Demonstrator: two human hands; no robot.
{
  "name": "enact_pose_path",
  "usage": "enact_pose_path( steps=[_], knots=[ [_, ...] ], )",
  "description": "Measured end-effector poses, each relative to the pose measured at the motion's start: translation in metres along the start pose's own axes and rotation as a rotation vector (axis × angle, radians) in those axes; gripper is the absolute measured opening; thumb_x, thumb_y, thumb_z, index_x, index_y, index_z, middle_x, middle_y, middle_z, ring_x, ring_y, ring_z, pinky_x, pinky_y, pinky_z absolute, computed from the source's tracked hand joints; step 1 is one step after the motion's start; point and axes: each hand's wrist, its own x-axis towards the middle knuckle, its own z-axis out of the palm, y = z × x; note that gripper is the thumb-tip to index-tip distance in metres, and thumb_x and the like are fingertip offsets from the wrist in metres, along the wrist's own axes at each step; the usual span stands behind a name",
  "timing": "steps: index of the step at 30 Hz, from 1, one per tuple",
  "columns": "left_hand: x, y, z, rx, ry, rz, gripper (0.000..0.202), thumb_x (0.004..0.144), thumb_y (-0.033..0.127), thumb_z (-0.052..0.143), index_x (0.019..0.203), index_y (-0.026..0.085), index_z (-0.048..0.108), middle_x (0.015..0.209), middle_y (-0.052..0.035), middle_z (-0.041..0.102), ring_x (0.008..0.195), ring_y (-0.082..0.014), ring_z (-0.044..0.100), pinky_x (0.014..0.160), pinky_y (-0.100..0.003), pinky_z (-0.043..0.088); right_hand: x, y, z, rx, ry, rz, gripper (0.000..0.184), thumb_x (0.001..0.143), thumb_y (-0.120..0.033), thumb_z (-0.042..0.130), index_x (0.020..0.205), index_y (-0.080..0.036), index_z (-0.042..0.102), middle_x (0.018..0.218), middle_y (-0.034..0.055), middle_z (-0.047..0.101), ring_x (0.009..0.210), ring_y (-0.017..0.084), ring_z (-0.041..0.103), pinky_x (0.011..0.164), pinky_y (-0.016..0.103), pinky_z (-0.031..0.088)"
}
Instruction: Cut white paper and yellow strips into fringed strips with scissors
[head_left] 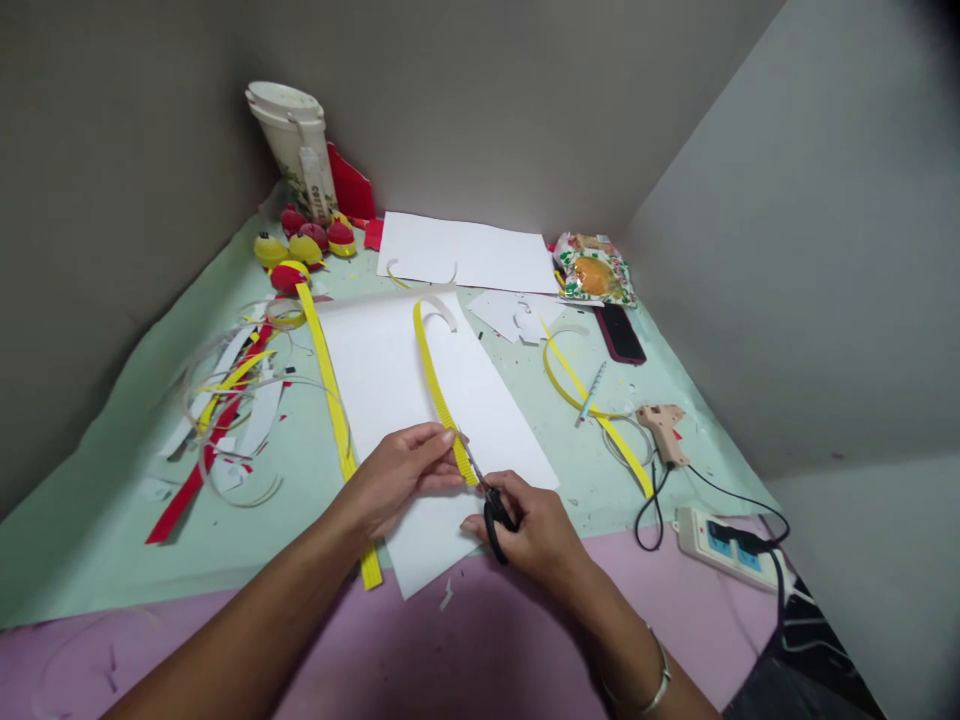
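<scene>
My left hand point(401, 472) pinches the near end of a long yellow ribbed paper strip point(433, 375) that runs away from me across a white sheet point(390, 380). My right hand point(529, 530) is closed round the black handles of a small pair of scissors point(487, 500). The blades point up-left and meet the strip's near end, right beside my left fingertips. The strip's far end curls into a white loop near the top of the sheet.
A second yellow strip point(330, 400) lies left of the sheet, with red, white and yellow offcuts point(225, 410) beyond. Red and yellow balls point(304, 245) and a cup point(296, 145) stand at the back. A glue gun point(664, 430), power strip point(724, 540), phone point(619, 333) and snack bag point(596, 270) lie right.
</scene>
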Motion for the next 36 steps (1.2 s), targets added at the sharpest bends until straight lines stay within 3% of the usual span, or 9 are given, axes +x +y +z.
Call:
enact_pose_path(
  steps=[11, 36],
  knots=[
    [0.0001, -0.0010, -0.0002, 0.021, -0.030, -0.028, 0.024, 0.082, 0.037, 0.072, 0.090, 0.015, 0.068, 0.082, -0.0040, 0.070, 0.072, -0.0120, 0.066, 0.075, -0.027, 0.056, 0.0010, 0.0028, 0.0008, 0.016, -0.004, -0.011, 0.030, 0.073, -0.033, 0.074, 0.098, -0.018, 0.067, 0.058, -0.0070, 0.050, 0.053, 0.010, 0.044, 0.053, 0.019, 0.036],
    [-0.0028, 0.0028, 0.0021, -0.019, -0.027, -0.015, 0.021, 0.079, 0.034, 0.074, 0.084, 0.014, 0.070, 0.079, -0.0046, 0.070, 0.072, -0.0132, 0.066, 0.073, -0.027, 0.056, -0.0002, 0.0003, 0.0006, 0.150, -0.047, 0.044, 0.029, 0.074, -0.037, 0.073, 0.097, -0.019, 0.068, 0.055, -0.0086, 0.038, 0.052, 0.010, 0.034, 0.049, 0.021, 0.029]
  ],
)
